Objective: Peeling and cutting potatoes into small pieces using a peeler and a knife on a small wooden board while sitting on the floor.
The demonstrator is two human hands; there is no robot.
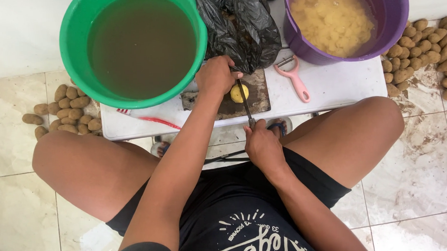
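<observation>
A crumpled black plastic bag (239,24) is the only packaging in view. It sits on the white table (342,85) between the green bucket (74,51) and the purple bucket (394,12), touching the green bucket's rim and bulging toward the near edge. No labels, signs or screens show.

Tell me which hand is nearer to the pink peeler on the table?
The right hand seems nearer, below the pink peeler, gripping the knife. The left hand holds the peeled potato, further left.
</observation>
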